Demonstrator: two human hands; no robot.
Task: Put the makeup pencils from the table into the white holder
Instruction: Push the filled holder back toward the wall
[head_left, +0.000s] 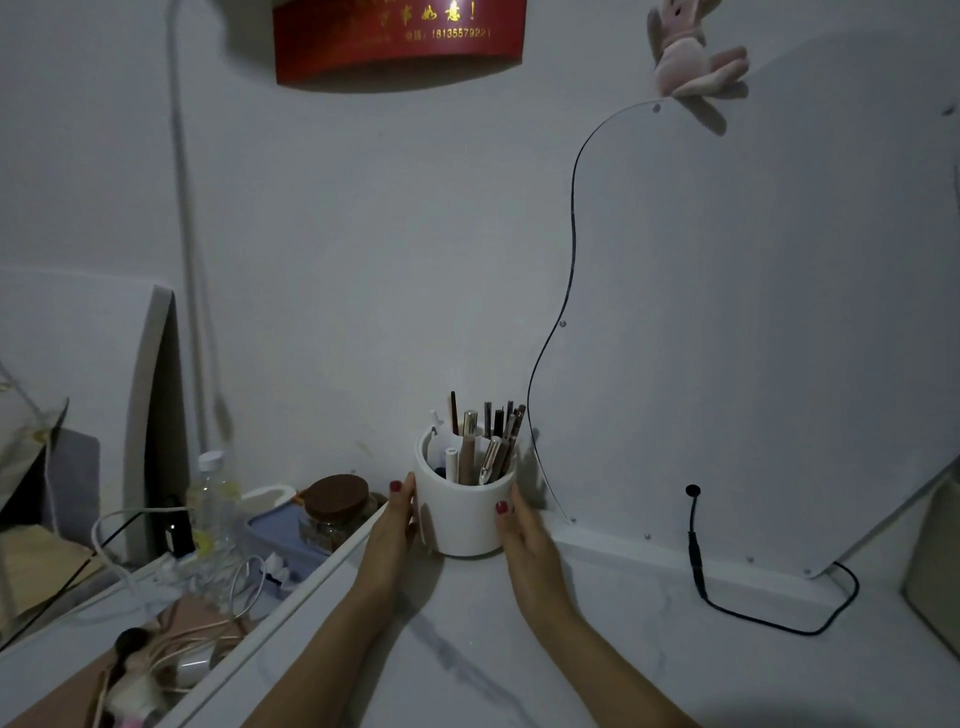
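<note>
your left hand (397, 512) and right hand (517, 522) press on the two sides of the white holder (464, 512). it stands on the tabletop (597, 639) near the wall. the makeup pencils (485, 441) stick up inside it.

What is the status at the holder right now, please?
Both hands, left and right, clasp white holder. Makeup pencils upright inside. No loose pencils visible on table.
</note>
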